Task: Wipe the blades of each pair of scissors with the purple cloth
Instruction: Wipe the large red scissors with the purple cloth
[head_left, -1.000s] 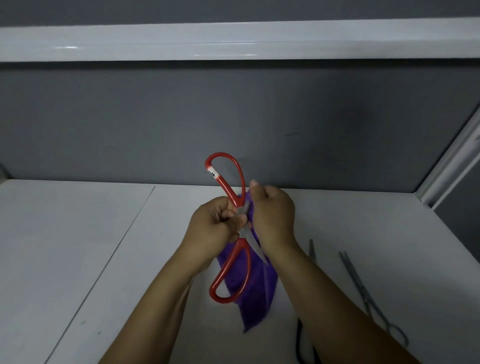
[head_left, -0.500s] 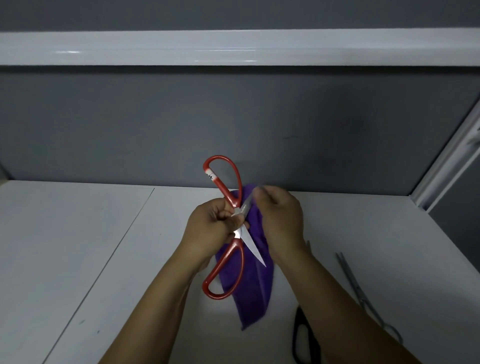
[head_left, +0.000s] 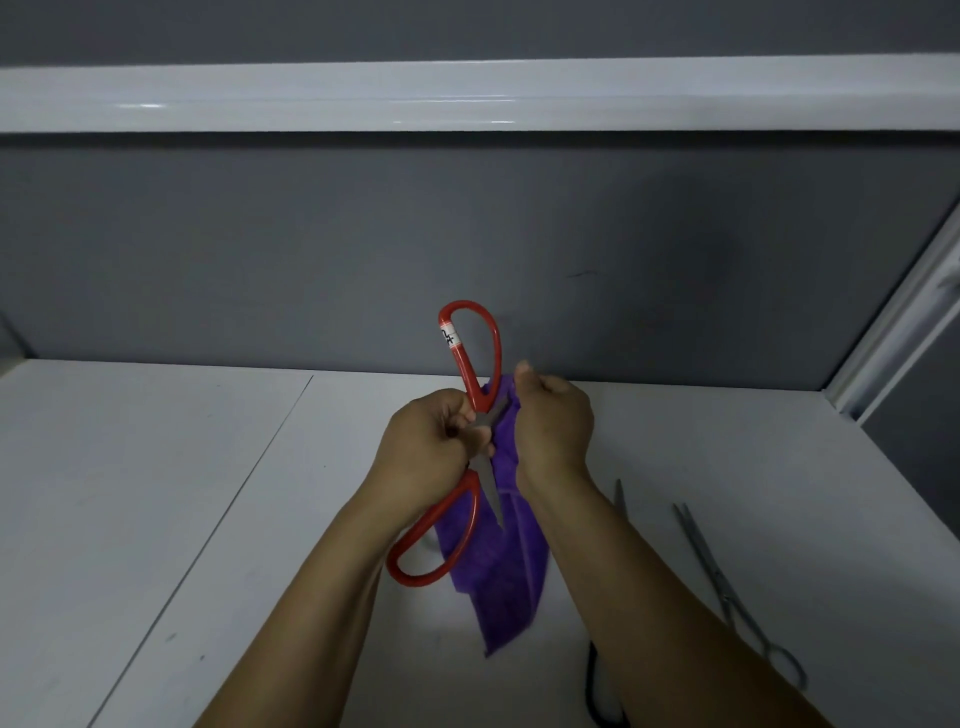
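Step in hand: wiping one blade of the large red-handled steel scissors (head_left: 470, 364), which are spread wide open and held in the air above the white surface (head_left: 156, 493).
Left hand (head_left: 421, 447): its fingers (head_left: 452, 410) are curled tight round the scissors at the pivot, one handle loop up, the other down.
Right hand (head_left: 553, 428): its fingers are closed, pinching the soft purple cloth (head_left: 511, 561) over the upper blade (head_left: 496, 410); the rest of the cloth hangs down below the wrist.
Bare blade (head_left: 491, 493): points down and towards the body, just in front of the hanging cloth.
To do it well: probably draw the pinch from pivot to tip, with cloth on both faces and the pads on the flats, not the edge.
Risk: the bare point could snag the hanging cloth or meet the right wrist.
Waiting: slim all-metal silver scissors (head_left: 719, 577) and black-handled scissors (head_left: 597, 691), the latter partly hidden by the right forearm, lie on the surface at right.
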